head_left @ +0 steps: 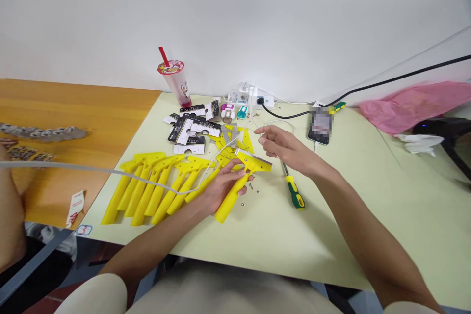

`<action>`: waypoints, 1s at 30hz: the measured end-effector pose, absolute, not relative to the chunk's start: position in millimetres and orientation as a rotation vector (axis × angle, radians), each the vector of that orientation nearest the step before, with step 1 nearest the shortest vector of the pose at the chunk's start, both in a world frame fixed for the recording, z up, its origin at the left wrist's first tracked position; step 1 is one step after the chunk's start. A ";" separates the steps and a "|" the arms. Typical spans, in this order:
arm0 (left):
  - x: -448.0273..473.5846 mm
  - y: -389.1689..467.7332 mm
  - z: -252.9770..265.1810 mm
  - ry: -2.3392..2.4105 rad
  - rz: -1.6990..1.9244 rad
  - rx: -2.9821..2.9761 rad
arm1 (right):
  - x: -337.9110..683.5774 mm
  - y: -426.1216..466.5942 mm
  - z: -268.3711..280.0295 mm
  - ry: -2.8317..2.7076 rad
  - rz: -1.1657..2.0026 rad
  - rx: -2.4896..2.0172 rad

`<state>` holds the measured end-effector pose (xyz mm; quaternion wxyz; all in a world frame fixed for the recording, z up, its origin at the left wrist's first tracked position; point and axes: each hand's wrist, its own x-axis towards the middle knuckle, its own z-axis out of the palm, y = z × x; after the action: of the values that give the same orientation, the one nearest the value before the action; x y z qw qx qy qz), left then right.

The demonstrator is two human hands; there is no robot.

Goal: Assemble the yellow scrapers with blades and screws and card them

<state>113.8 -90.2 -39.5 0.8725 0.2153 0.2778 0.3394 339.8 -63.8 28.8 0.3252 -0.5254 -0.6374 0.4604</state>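
My left hand (224, 184) is closed around the handle of a yellow scraper (228, 202), whose wide head with a metal blade edge points up and right. Just above that head hovers my right hand (285, 149), apart from it, with loosely bent fingers and thumb; I make out nothing between them. Below the right hand lies a screwdriver (295, 194) with a green and yellow handle. Several small screws or nuts (243, 204) are scattered beside the scraper. More yellow scrapers (147, 186) lie in a row left of my left hand, and loose yellow parts (247, 141) lie behind it.
Black and white cards (180, 130) lie behind the scrapers, near a drink cup (176, 83) with a red straw. A power strip (235, 98), phone (320, 126) and pink bag (415, 105) line the back. A white cable (147, 181) crosses the view. Another person's arm (9, 216) shows at left.
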 end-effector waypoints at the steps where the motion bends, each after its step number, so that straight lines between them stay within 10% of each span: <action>1: 114.1 -89.5 -39.3 0.593 0.716 0.423 | 341.0 -63.0 29.7 -1.575 1.260 -1.334; 30: 110.9 -86.6 -36.9 0.576 0.789 0.283 | 353.6 -75.8 52.3 -1.899 1.042 -1.376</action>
<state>110.9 -86.6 -36.9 0.8734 0.1353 0.2758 0.3779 353.6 -75.8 52.3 0.2835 -0.5141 -0.7097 0.3895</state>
